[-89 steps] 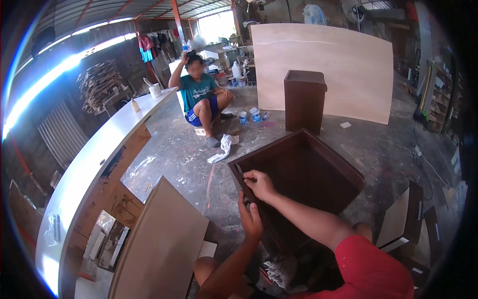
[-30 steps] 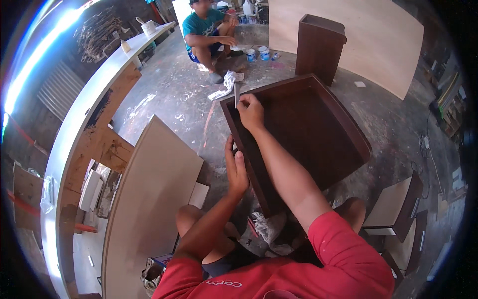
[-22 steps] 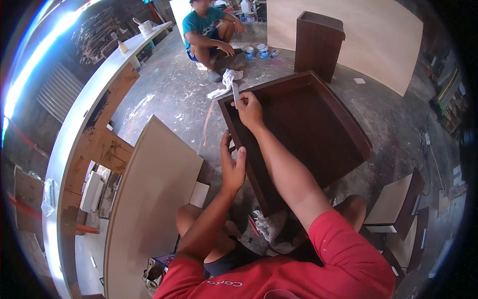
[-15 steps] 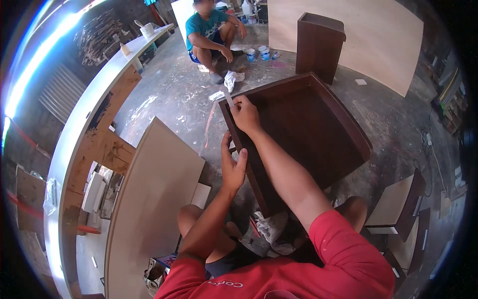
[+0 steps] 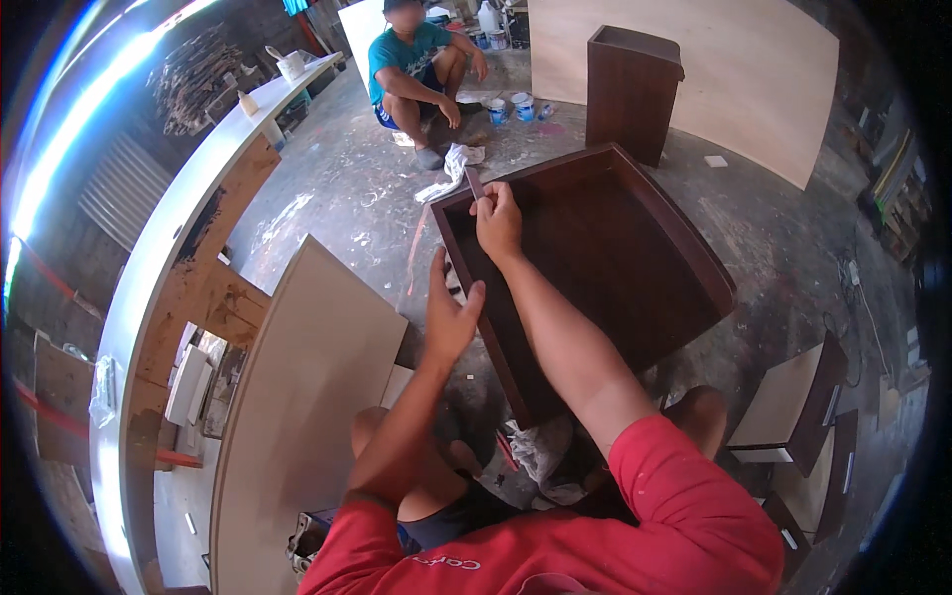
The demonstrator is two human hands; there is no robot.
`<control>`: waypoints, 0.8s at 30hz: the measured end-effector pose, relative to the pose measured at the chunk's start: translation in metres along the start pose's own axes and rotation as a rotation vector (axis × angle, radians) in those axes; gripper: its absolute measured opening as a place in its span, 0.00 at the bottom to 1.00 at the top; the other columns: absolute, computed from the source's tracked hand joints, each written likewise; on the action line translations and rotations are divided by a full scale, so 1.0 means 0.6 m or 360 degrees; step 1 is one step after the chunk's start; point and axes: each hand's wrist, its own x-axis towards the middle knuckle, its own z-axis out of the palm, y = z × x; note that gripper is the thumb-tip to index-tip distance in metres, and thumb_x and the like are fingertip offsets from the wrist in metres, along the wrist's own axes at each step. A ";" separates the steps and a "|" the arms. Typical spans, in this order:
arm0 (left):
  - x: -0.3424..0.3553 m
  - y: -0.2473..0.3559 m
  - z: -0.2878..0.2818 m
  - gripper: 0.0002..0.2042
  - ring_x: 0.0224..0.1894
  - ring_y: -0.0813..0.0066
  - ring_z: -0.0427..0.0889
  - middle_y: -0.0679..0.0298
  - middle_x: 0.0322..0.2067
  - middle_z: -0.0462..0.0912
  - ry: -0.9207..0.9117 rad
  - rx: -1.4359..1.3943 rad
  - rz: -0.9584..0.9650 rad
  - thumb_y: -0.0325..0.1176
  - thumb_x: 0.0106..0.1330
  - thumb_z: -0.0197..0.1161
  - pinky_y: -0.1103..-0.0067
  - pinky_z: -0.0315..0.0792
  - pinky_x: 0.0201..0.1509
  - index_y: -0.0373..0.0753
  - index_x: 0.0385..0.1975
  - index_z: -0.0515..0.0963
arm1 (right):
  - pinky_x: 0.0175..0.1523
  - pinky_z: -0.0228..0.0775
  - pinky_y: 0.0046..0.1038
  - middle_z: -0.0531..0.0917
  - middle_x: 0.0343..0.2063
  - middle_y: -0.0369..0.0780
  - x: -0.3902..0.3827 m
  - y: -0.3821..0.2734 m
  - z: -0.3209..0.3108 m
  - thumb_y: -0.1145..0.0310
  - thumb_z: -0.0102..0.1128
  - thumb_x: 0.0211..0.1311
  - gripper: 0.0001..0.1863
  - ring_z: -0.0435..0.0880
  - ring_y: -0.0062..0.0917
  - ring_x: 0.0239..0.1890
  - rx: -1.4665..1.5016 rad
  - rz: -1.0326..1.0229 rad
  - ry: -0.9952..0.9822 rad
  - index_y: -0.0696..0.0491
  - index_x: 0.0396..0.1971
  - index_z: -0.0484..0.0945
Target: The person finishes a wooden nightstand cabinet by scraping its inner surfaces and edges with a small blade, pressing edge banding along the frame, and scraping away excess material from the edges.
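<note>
Brown box (image 5: 615,258) before person, open side up, support underneath hard to make out. Right forearm (image 5: 570,322) reaches across, hiding part of interior. Right hand (image 5: 499,220) pinches thin strip (image 5: 473,181), lower end hidden by fingers. Left hand (image 5: 451,324) beside left wall, thumb spread wide from fingers; whether touching, cannot tell.

The grey floor (image 5: 347,213) was marked with pale stains. At its left side, a long white-topped counter (image 5: 149,260) was positioned, with a white container (image 5: 292,66) placed at the counter's far end. A corrugated sheet (image 5: 124,194) was stood along the dim left wall (image 5: 61,213), which was bordered by a bright light strip (image 5: 139,50). Across the floor's far edge, a broad pale panel (image 5: 759,89) was set upright.
</note>
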 end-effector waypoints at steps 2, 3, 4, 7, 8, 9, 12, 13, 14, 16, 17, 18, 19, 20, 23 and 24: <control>0.050 -0.021 -0.021 0.39 0.69 0.49 0.71 0.38 0.67 0.69 -0.0005 0.0529 0.0104 0.35 0.66 0.67 0.64 0.68 0.68 0.31 0.74 0.56 | 0.38 0.76 0.39 0.84 0.23 0.41 0.004 0.003 0.001 0.74 0.53 0.66 0.05 0.87 0.37 0.28 -0.0069 -0.0004 0.0061 0.55 0.41 0.72; 0.081 -0.026 -0.026 0.39 0.69 0.49 0.71 0.38 0.67 0.69 -0.0006 0.0528 0.0105 0.35 0.66 0.67 0.64 0.68 0.68 0.31 0.74 0.56 | 0.38 0.76 0.39 0.84 0.23 0.41 0.009 0.004 0.000 0.74 0.53 0.66 0.05 0.87 0.37 0.28 -0.0070 -0.0005 0.0062 0.55 0.41 0.72; 0.116 -0.029 -0.028 0.39 0.67 0.48 0.73 0.38 0.64 0.71 0.0005 0.0658 0.0129 0.37 0.64 0.68 0.64 0.69 0.68 0.30 0.73 0.58 | 0.38 0.76 0.40 0.84 0.23 0.42 0.015 0.007 -0.002 0.74 0.52 0.67 0.05 0.87 0.37 0.28 -0.0113 -0.0006 0.0073 0.55 0.41 0.72; 0.189 -0.026 -0.031 0.36 0.63 0.47 0.77 0.38 0.60 0.76 0.0065 0.1054 0.0071 0.39 0.59 0.70 0.64 0.71 0.66 0.30 0.67 0.66 | 0.38 0.77 0.41 0.84 0.23 0.42 0.005 0.008 0.002 0.73 0.53 0.67 0.06 0.87 0.39 0.28 -0.0146 -0.0006 0.0037 0.55 0.41 0.72; 0.203 -0.024 -0.032 0.33 0.61 0.47 0.78 0.40 0.57 0.79 0.0109 0.1314 -0.0011 0.41 0.58 0.70 0.63 0.71 0.65 0.30 0.62 0.71 | 0.38 0.77 0.42 0.84 0.23 0.42 -0.003 0.012 0.003 0.73 0.53 0.67 0.06 0.87 0.40 0.28 -0.0142 -0.0007 -0.0007 0.55 0.41 0.72; 0.212 -0.023 -0.032 0.33 0.61 0.47 0.78 0.40 0.57 0.79 0.0110 0.1315 -0.0011 0.41 0.58 0.70 0.63 0.71 0.65 0.30 0.62 0.71 | 0.38 0.77 0.42 0.84 0.23 0.42 -0.012 0.015 0.003 0.73 0.53 0.67 0.06 0.87 0.40 0.28 -0.0141 -0.0007 -0.0007 0.55 0.41 0.72; 0.225 -0.041 -0.036 0.21 0.53 0.51 0.84 0.47 0.48 0.84 -0.0051 0.1790 -0.0243 0.40 0.57 0.68 0.62 0.78 0.58 0.33 0.46 0.78 | 0.41 0.77 0.40 0.86 0.25 0.42 -0.048 0.027 -0.001 0.71 0.52 0.66 0.05 0.87 0.38 0.31 -0.0206 0.0088 -0.0047 0.54 0.39 0.74; 0.221 -0.055 -0.035 0.21 0.53 0.51 0.84 0.47 0.48 0.84 -0.0050 0.1791 -0.0247 0.40 0.57 0.68 0.62 0.78 0.58 0.33 0.46 0.78 | 0.41 0.77 0.40 0.86 0.25 0.42 -0.065 0.031 -0.001 0.71 0.52 0.66 0.05 0.87 0.38 0.31 -0.0206 0.0090 -0.0050 0.54 0.39 0.74; 0.212 -0.064 -0.032 0.21 0.52 0.50 0.85 0.47 0.48 0.84 -0.0064 0.1830 -0.0273 0.40 0.57 0.68 0.62 0.78 0.58 0.33 0.46 0.78 | 0.41 0.77 0.41 0.85 0.25 0.42 -0.080 0.037 -0.001 0.70 0.52 0.66 0.06 0.87 0.39 0.31 -0.0229 0.0114 -0.0047 0.54 0.39 0.74; 0.192 -0.073 -0.022 0.22 0.52 0.50 0.85 0.47 0.48 0.84 -0.0074 0.1848 -0.0363 0.40 0.58 0.67 0.61 0.78 0.57 0.33 0.48 0.77 | 0.40 0.77 0.40 0.85 0.24 0.42 -0.105 0.051 -0.002 0.71 0.53 0.66 0.05 0.87 0.37 0.30 -0.0295 0.0107 -0.0017 0.54 0.39 0.74; 0.185 -0.081 -0.017 0.22 0.52 0.50 0.85 0.47 0.48 0.84 -0.0074 0.1847 -0.0361 0.40 0.58 0.67 0.61 0.78 0.57 0.33 0.48 0.77 | 0.40 0.77 0.40 0.85 0.24 0.42 -0.114 0.059 -0.002 0.71 0.53 0.66 0.05 0.87 0.37 0.30 -0.0295 0.0105 -0.0016 0.54 0.39 0.74; 0.178 -0.093 -0.012 0.22 0.52 0.50 0.85 0.47 0.49 0.84 -0.0045 0.1828 -0.0420 0.40 0.59 0.66 0.61 0.79 0.57 0.33 0.49 0.77 | 0.40 0.77 0.40 0.85 0.24 0.42 -0.122 0.067 -0.003 0.72 0.53 0.66 0.05 0.87 0.36 0.30 -0.0258 0.0149 -0.0036 0.55 0.39 0.74; 0.171 -0.097 -0.008 0.22 0.52 0.49 0.85 0.47 0.49 0.84 -0.0018 0.1808 -0.0478 0.40 0.59 0.65 0.61 0.79 0.56 0.33 0.50 0.77 | 0.40 0.77 0.39 0.85 0.24 0.42 -0.128 0.073 -0.004 0.72 0.53 0.66 0.04 0.87 0.35 0.29 -0.0223 0.0195 -0.0055 0.55 0.39 0.74; 0.165 -0.097 -0.006 0.21 0.52 0.48 0.85 0.47 0.49 0.83 -0.0058 0.1817 -0.0506 0.40 0.62 0.62 0.61 0.79 0.57 0.33 0.51 0.75 | 0.40 0.77 0.39 0.85 0.24 0.42 -0.133 0.079 -0.005 0.72 0.53 0.66 0.04 0.87 0.35 0.29 -0.0225 0.0195 -0.0053 0.55 0.39 0.74; 0.165 -0.118 -0.009 0.21 0.53 0.45 0.84 0.45 0.51 0.83 0.0008 0.1662 -0.0574 0.41 0.65 0.58 0.59 0.78 0.58 0.31 0.52 0.74 | 0.39 0.77 0.37 0.85 0.24 0.42 -0.141 0.081 -0.004 0.74 0.53 0.66 0.05 0.87 0.34 0.29 -0.0286 0.0221 -0.0075 0.55 0.39 0.73; 0.166 -0.127 -0.011 0.21 0.53 0.45 0.84 0.45 0.51 0.83 0.0009 0.1663 -0.0575 0.41 0.65 0.58 0.59 0.78 0.58 0.31 0.52 0.74 | 0.39 0.77 0.37 0.85 0.24 0.42 -0.139 0.080 -0.005 0.74 0.53 0.66 0.05 0.87 0.34 0.29 -0.0247 0.0225 -0.0086 0.56 0.40 0.73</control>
